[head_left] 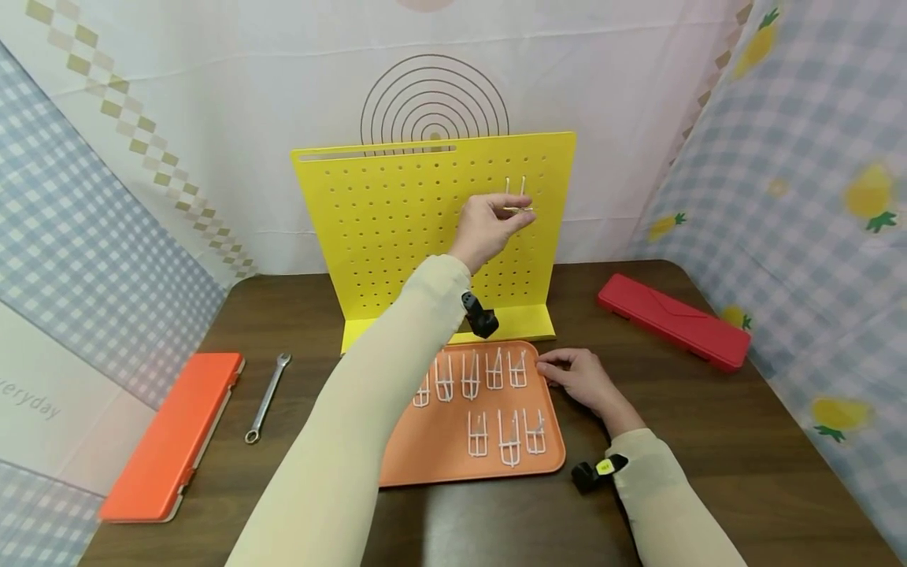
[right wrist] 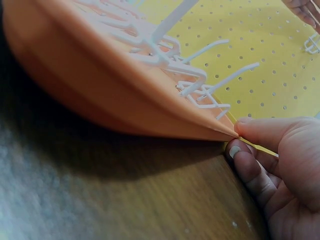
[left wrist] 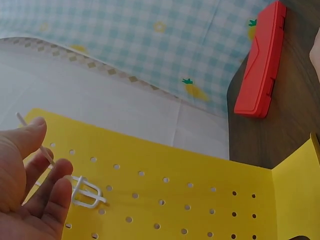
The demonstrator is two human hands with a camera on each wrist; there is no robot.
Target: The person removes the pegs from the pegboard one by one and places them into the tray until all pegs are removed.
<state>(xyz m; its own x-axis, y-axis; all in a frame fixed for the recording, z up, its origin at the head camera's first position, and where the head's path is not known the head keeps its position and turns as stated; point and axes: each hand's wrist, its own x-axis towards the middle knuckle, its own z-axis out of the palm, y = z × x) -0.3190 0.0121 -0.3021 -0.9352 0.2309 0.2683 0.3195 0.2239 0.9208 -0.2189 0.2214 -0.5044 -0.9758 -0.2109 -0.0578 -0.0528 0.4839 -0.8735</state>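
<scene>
A yellow pegboard [head_left: 397, 228] stands upright at the back of the table. At its upper right a white wire hook [left wrist: 87, 195] lies against the holes; whether its ends sit in them cannot be told. My left hand [head_left: 489, 224] pinches the hook's protruding prong between thumb and fingers. In front of the board lies an orange tray [head_left: 432, 453] with several white hooks [head_left: 511, 449] in two rows, partly hidden by my left sleeve. The tray's right rim, near its far corner, is pinched between thumb and forefinger of my right hand [right wrist: 295, 165].
A red case [head_left: 673, 321] lies at the right of the table. On the left are a combination wrench [head_left: 268, 399] and an orange-red case [head_left: 173, 437]. Patterned curtains [head_left: 779, 197] hang around the table at the sides and back.
</scene>
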